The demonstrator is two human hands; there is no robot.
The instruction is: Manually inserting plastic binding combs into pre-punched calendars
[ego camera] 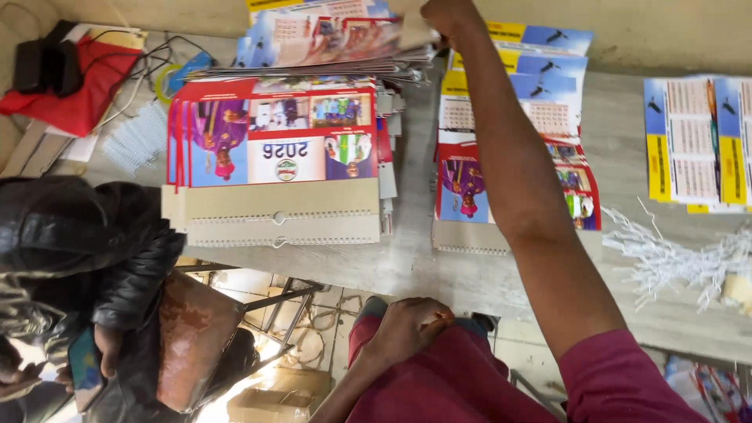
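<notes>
Head view: sheets [337, 39], stacked at twelve o'clock, were pinched at their edge by the right hand [448, 17], while the left hand [407, 329] was rested fisted, empty, at six; thin, floppy, slippery paper, best taken by an edge.

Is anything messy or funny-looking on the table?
Yes. The white wire bindings lie in a tangled heap at the right of the table, not in rows. The top calendar pile under the right hand is fanned out unevenly. The left hand rests on the lap.
</notes>
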